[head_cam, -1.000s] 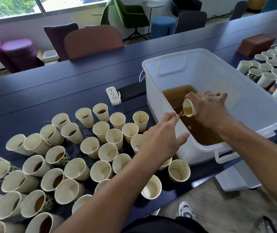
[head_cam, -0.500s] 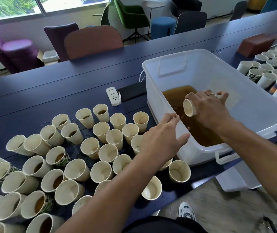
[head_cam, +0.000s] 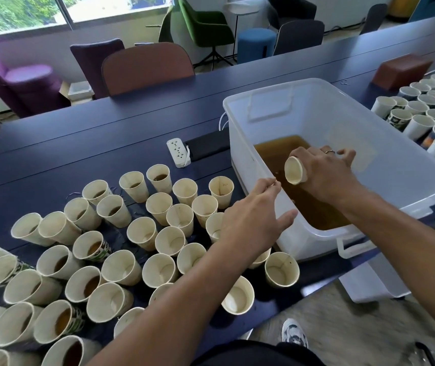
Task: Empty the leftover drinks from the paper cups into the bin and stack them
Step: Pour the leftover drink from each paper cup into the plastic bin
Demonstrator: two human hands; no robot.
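While my right hand gripped a tipped cup over the bin, seemingly drained, my left hand hovered open, holding nothing, above the counter's cups, so I judged stacking came next.

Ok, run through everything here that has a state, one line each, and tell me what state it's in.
Right hand: grips a tipped paper cup over the bin.
Paper cup: on its side, no liquid visible inside.
Left hand: open, holding nothing, by the bin's near wall.
Bin: lidless, brown liquid pooled inside.
Table cups: upright, unstacked, some holding brown drink.
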